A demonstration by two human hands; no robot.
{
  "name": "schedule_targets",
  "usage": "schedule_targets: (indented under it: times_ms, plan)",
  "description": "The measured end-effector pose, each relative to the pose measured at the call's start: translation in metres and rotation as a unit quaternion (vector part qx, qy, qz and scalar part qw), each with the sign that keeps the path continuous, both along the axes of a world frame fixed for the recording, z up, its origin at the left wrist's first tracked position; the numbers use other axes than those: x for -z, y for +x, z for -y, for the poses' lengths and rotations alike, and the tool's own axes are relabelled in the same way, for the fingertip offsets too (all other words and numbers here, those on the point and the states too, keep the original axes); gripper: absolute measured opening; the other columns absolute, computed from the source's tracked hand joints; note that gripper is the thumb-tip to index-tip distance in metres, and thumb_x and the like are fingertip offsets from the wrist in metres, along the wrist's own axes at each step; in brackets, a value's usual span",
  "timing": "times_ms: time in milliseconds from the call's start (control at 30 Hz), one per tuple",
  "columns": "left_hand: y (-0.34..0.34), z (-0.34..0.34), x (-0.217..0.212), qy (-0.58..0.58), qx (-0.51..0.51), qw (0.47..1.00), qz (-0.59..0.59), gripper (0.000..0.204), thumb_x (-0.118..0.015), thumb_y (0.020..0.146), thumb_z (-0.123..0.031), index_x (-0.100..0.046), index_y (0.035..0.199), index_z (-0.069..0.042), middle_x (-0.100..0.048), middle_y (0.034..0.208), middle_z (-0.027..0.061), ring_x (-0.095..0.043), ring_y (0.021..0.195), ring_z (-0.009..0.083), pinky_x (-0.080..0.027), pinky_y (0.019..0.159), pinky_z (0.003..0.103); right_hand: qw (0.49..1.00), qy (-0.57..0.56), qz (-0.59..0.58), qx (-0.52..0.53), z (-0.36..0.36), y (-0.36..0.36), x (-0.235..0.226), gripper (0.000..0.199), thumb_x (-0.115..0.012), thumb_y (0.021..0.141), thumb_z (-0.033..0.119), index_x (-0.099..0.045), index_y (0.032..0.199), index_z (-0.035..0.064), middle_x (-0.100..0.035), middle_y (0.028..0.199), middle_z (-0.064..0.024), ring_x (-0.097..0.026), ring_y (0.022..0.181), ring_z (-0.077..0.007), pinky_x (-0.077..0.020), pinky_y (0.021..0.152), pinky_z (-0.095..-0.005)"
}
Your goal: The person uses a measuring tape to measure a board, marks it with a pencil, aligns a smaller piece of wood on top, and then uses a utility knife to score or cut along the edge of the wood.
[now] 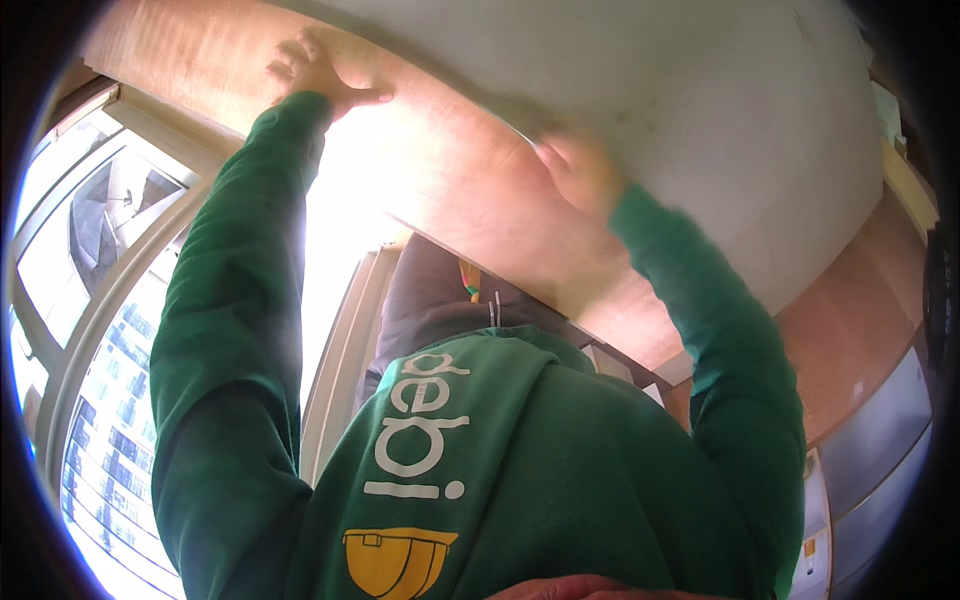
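Both my arms, in green sleeves, reach up to a long light-brown wooden board (470, 190) that runs from the upper left toward the right. My left hand (320, 75) lies flat against the board near its left end, fingers spread and thumb pointing right. My right hand (580, 170) is blurred. It rests on the board where the wood meets a broad white surface (700, 110). Its fingers cannot be made out, so I cannot tell whether it grips the board's edge or only presses on it.
My green hooded top (500, 470) with a white and yellow print fills the lower middle. A bright window (100, 330) with pale frames and tall buildings outside is on the left. Grey cabinet fronts (880, 450) and a brown wall stand on the right.
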State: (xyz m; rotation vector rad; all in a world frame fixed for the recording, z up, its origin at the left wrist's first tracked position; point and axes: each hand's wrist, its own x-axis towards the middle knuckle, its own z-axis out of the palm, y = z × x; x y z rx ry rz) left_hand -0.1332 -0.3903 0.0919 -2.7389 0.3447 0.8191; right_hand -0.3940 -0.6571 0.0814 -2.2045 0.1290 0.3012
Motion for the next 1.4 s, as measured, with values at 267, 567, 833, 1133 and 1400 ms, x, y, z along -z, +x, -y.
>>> schedule_targets:
  times_ms: [267,567,833,1133,1400]
  plan:
    - [0.001,0.000,0.006,-0.011,-0.017,1.000,0.003,0.152,-0.076,0.052,-0.079,0.009,0.152,-0.001,0.002,0.156,0.0328,0.000,0.143,0.0550,-0.026,0.102,0.073,0.951,-0.019,-0.302,0.059,0.086,-0.179,-0.067,0.034,-0.049,0.099,0.030,-0.062,0.115,0.0032,-0.066,0.091,-0.0221,-0.064,0.084,-0.0362,-0.0499,0.077,-0.0397]
    - [0.001,0.000,-0.005,0.005,-0.033,0.999,-0.024,0.155,-0.076,0.050,-0.080,0.010,0.152,-0.001,0.004,0.156,0.0319,0.000,0.143,0.0550,-0.028,0.102,0.073,0.940,0.099,-0.293,0.143,0.039,-0.113,-0.080,0.035,-0.056,0.097,0.033,-0.060,0.117,0.0045,-0.063,0.089,-0.0141,-0.059,0.078,-0.0208,-0.0491,0.077,-0.0326]
    - [0.013,0.009,-0.027,-0.009,-0.082,0.994,-0.067,0.157,-0.082,0.049,-0.072,0.012,0.151,0.001,0.011,0.155,0.0336,0.004,0.143,0.0541,-0.032,0.104,0.068,0.948,0.206,-0.114,0.214,-0.132,0.041,-0.013,0.029,-0.058,0.096,0.032,-0.060,0.104,0.0036,-0.059,0.078,-0.0092,-0.055,0.068,-0.0219,-0.0462,0.064,-0.0354]
    - [0.059,-0.056,-0.029,-0.099,-0.028,0.993,-0.055,0.146,-0.080,0.053,-0.073,-0.001,0.154,-0.004,-0.002,0.156,0.0332,-0.003,0.144,0.0533,-0.020,0.113,0.060,0.866,0.349,-0.161,0.321,-0.154,0.078,-0.014,0.031,-0.050,0.101,0.027,-0.056,0.115,0.0005,-0.047,0.069,0.0015,-0.047,0.059,-0.0090,-0.0442,0.059,-0.0260]
    - [0.257,-0.144,-0.029,-0.044,-0.102,0.994,-0.007,0.151,-0.083,0.051,-0.071,0.006,0.154,-0.005,0.006,0.158,0.0279,0.001,0.144,0.0520,-0.020,0.109,0.068,0.883,0.316,-0.179,0.297,-0.168,0.117,-0.023,0.034,-0.044,0.102,0.023,-0.054,0.123,-0.0015,-0.043,0.064,0.0016,-0.043,0.058,-0.0076,-0.0405,0.057,-0.0246]
